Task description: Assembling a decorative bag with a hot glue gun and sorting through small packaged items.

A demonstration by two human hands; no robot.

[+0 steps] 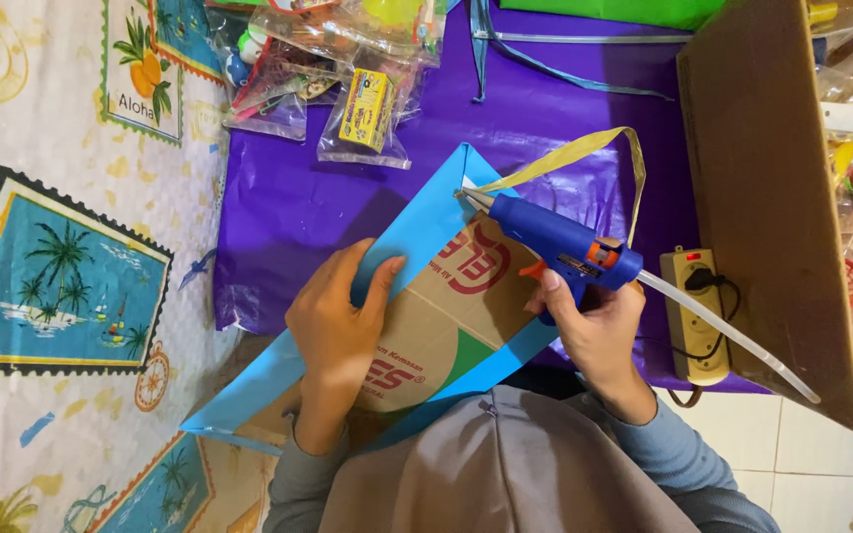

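Left hand [338, 326] presses flat on blue paper [417, 237] wrapped over cardboard piece [446, 316], frame centre. Right hand [594, 331], 3 o'clock of it, grips blue glue gun [560, 242]; nozzle at paper's 12 o'clock edge. Power strip [700, 316] farther at 3 o'clock.

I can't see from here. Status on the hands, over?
Left hand flat on blue paper. Right hand gripping blue glue gun, nozzle at the cardboard corner. Nothing blocking.

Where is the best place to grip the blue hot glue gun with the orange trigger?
Judging by its shape, the blue hot glue gun is best gripped by the handle below the trigger, approached from the rear, as the right hand does. The metal nozzle points at the blue paper-covered cardboard, and the glue stick juts out behind.
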